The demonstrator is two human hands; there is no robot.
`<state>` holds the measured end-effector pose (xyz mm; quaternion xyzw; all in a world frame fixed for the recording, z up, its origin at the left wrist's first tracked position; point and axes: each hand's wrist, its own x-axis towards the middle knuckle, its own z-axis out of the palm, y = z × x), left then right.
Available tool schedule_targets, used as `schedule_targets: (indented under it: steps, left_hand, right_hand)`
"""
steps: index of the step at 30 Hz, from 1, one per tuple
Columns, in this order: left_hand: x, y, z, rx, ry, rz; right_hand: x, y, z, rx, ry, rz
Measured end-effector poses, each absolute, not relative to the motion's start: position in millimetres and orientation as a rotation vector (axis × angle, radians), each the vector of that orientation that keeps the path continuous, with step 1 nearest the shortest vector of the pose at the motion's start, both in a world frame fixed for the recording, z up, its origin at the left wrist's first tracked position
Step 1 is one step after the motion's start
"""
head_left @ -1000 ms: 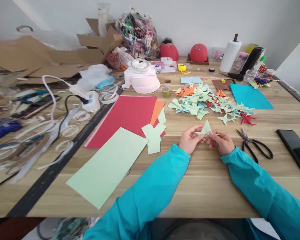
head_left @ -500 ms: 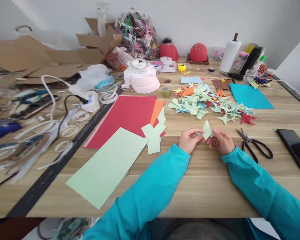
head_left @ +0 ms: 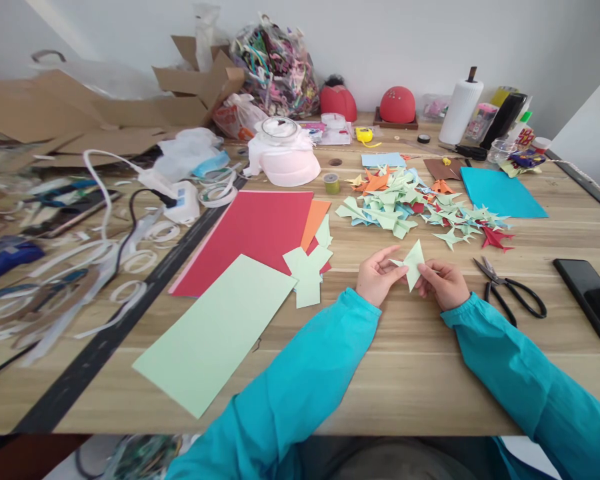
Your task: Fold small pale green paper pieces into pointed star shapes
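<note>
A small folded piece of pale green paper [head_left: 413,262] stands between my two hands above the wooden table [head_left: 410,373]. My right hand [head_left: 444,283] pinches its right edge. My left hand [head_left: 379,276] touches its left side with thumb and fingertips closed on a flap. Both arms wear teal sleeves. A heap of folded paper shapes [head_left: 410,203], mostly green with some orange and red, lies just beyond my hands.
Black scissors [head_left: 510,291] and a dark phone [head_left: 589,297] lie to the right. Red, orange and pale green sheets [head_left: 240,267] lie to the left, a blue sheet [head_left: 500,192] at the far right. Cardboard, tape rolls, cables, a paper roll and bottles crowd the back and left.
The green paper has been turned between my fingers and now hangs lower with its tip pointing down. My left fingers have spread slightly. My arms stay in place.
</note>
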<state>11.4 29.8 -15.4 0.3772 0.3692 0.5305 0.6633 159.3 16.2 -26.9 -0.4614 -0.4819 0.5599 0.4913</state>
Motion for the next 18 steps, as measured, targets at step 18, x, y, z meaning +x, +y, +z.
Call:
schedule_targets:
  steps: [18]
  left_hand:
    - [12.9, 32.2, -17.8, 0.757, 0.775, 1.176]
  right_hand:
    - [158.5, 15.9, -19.6, -1.07, -0.91, 1.459]
